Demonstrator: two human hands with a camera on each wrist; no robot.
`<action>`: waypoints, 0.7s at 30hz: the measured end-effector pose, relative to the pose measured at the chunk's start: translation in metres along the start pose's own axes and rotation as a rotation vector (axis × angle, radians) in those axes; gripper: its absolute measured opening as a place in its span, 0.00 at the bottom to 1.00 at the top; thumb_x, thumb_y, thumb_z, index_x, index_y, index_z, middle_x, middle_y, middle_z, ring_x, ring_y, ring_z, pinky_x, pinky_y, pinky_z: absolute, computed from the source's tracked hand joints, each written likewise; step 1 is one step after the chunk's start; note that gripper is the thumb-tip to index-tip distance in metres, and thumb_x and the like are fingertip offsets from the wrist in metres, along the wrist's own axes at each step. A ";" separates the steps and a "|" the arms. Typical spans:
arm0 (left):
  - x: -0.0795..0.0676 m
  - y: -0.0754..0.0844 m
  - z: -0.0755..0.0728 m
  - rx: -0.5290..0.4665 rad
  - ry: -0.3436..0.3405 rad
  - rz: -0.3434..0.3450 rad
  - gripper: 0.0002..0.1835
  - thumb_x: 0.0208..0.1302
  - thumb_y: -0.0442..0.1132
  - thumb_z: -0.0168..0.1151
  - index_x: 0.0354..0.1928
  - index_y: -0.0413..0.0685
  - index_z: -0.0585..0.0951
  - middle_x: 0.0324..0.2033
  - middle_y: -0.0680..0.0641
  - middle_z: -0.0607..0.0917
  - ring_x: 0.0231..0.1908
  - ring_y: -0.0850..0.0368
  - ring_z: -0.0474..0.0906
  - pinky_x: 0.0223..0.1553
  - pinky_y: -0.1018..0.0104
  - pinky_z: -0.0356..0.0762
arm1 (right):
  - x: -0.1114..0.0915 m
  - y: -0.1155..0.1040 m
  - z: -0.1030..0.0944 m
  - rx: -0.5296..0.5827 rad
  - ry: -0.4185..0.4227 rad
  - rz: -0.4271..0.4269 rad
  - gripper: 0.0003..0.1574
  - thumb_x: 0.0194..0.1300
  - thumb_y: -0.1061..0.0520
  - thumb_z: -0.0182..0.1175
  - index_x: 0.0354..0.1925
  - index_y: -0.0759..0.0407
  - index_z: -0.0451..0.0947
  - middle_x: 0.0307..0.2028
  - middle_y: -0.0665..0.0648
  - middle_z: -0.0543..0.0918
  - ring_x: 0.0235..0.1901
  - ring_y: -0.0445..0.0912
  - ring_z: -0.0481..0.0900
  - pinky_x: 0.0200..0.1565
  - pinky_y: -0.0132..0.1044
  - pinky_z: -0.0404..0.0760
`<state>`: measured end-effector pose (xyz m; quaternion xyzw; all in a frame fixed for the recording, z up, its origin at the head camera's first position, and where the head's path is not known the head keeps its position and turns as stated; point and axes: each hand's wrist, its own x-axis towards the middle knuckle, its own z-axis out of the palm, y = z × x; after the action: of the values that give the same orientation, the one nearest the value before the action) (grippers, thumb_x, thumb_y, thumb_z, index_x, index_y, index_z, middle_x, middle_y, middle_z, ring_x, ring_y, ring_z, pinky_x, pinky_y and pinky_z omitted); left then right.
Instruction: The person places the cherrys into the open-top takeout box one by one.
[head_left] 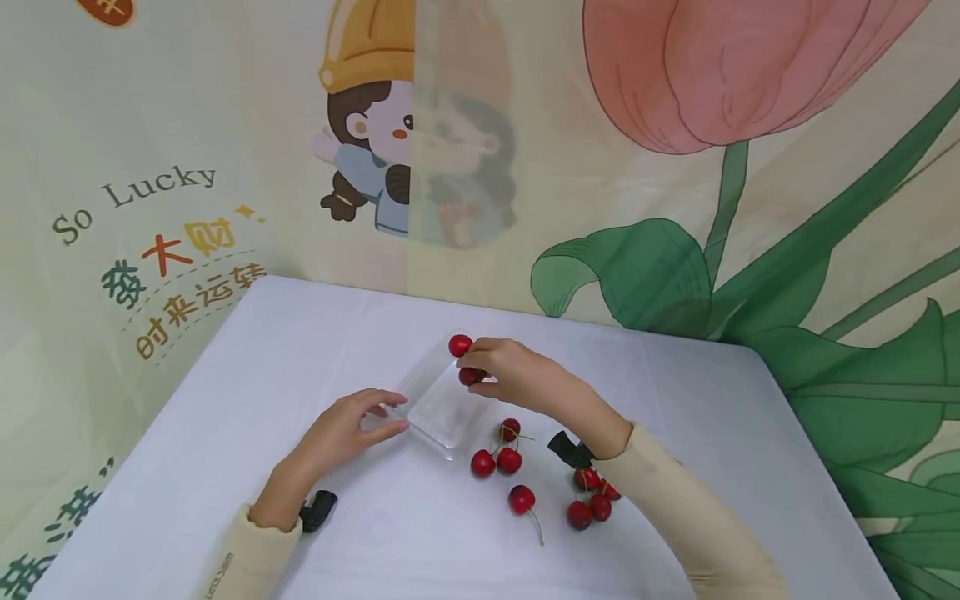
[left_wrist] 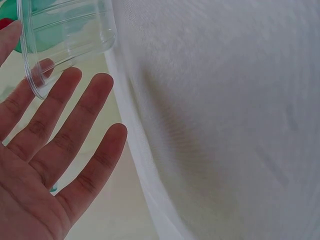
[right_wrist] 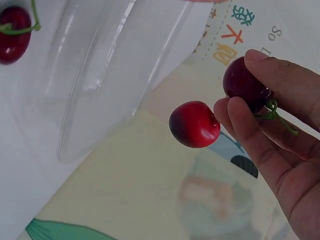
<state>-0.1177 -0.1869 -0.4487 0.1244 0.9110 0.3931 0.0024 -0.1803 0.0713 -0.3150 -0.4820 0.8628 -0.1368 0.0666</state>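
Note:
A clear plastic box (head_left: 438, 417) lies on the white-covered table. My left hand (head_left: 347, 425) is at the box's near left corner, thumb and fingers spread around the rim; the left wrist view shows its fingers fairly straight. Over the box, my right hand (head_left: 517, 375) pinches a dark red cherry (right_wrist: 241, 82) with a green stem between thumb and fingers. A brighter red cherry (right_wrist: 195, 124) sits at the fingertips of the same hand, beyond the dark one. To the right of the box lie loose cherries (head_left: 509, 460), some with stems.
A single cherry (head_left: 522, 500) with a long stem lies nearer the front. Further right, a cluster of cherries (head_left: 580, 514) is partly covered by the right sleeve (head_left: 675, 500). Behind the table hangs a printed cloth (head_left: 480, 267) with a tulip and cartoon figure.

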 end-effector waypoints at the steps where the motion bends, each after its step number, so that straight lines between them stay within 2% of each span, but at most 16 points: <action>1: 0.000 0.000 0.000 0.000 -0.001 -0.002 0.22 0.60 0.48 0.70 0.55 0.50 0.82 0.51 0.50 0.83 0.47 0.51 0.80 0.51 0.47 0.78 | 0.003 -0.001 0.002 0.003 -0.009 0.000 0.17 0.59 0.65 0.68 0.48 0.66 0.82 0.43 0.59 0.82 0.41 0.47 0.81 0.43 0.29 0.82; 9: 0.002 0.002 -0.002 0.018 0.009 0.006 0.21 0.61 0.49 0.69 0.55 0.50 0.82 0.52 0.50 0.83 0.47 0.52 0.80 0.50 0.47 0.78 | 0.017 -0.008 0.026 0.001 -0.058 -0.040 0.17 0.59 0.63 0.69 0.48 0.65 0.82 0.43 0.59 0.82 0.42 0.47 0.81 0.44 0.27 0.81; 21: -0.001 0.001 -0.003 -0.016 0.000 0.025 0.22 0.61 0.53 0.67 0.55 0.52 0.81 0.52 0.51 0.83 0.47 0.53 0.81 0.49 0.50 0.78 | 0.034 -0.001 0.078 -0.015 -0.137 -0.097 0.16 0.58 0.64 0.70 0.47 0.63 0.84 0.44 0.57 0.84 0.43 0.46 0.81 0.48 0.27 0.79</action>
<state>-0.1166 -0.1887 -0.4465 0.1356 0.9063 0.4003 -0.0015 -0.1782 0.0291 -0.3886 -0.5318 0.8330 -0.1000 0.1151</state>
